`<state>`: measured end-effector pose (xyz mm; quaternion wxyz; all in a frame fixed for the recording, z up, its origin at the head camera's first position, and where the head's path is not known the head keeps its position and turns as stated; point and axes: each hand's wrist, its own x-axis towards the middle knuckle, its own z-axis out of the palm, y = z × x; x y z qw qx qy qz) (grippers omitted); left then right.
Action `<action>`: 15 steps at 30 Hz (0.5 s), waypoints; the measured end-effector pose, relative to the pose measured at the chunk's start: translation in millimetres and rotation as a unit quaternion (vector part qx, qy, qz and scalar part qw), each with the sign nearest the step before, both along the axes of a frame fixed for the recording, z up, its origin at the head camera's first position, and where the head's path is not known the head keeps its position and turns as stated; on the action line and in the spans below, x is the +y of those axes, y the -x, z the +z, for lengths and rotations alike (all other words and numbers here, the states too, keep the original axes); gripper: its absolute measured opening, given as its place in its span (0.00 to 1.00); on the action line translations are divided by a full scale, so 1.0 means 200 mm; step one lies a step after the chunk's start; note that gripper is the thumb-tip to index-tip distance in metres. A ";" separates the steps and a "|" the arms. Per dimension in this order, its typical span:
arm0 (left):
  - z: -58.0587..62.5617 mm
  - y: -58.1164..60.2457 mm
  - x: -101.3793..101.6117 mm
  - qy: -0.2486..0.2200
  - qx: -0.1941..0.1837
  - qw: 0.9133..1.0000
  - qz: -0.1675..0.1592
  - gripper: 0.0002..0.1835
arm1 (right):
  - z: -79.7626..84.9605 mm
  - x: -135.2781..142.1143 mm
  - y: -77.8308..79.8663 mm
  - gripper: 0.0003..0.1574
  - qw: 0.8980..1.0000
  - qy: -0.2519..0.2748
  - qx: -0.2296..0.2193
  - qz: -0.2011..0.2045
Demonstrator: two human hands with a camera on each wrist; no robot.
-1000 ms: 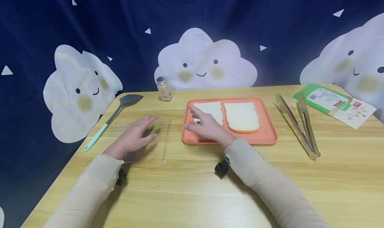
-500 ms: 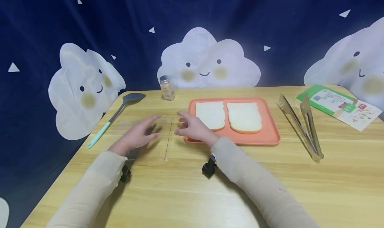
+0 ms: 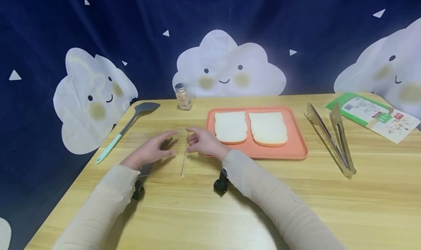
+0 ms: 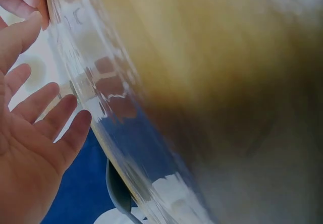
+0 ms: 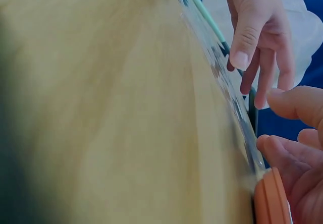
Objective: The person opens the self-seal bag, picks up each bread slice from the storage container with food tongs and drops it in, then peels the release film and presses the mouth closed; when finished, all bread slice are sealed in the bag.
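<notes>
A clear, flat board (image 3: 184,158) lies on the table; its right edge shows as a thin dark line, and its surface reflects in the left wrist view (image 4: 121,113). My left hand (image 3: 148,150) hovers over this board, fingers spread and holding nothing. By the board's right edge is my right hand (image 3: 208,143), palm facing left. Its thumb and loosely bent fingers stand apart with nothing between them. Beside it, on an orange tray (image 3: 296,150), two slices of white bread lie side by side, the left slice (image 3: 231,126) and the right slice (image 3: 268,128).
A spatula (image 3: 127,125) with a mint handle lies left of the board. Behind stands a small glass jar (image 3: 183,98) with a metal lid. Metal tongs (image 3: 344,142) lie spread right of the tray, near a green and white packet (image 3: 371,114). A dark cloth (image 3: 256,8) hangs behind.
My right hand has moved left, from above the left bread slice to beside the clear board's right edge. My left hand has stayed nearly in place. Both bread slices now show fully.
</notes>
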<state>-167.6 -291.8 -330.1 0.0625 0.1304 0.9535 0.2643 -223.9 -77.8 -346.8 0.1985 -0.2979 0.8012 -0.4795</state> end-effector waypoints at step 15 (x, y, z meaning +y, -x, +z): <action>-0.01 0.02 -0.02 -0.008 -0.068 0.997 0.023 0.37 | -0.03 -0.07 0.03 0.48 1.000 -0.011 0.006 0.013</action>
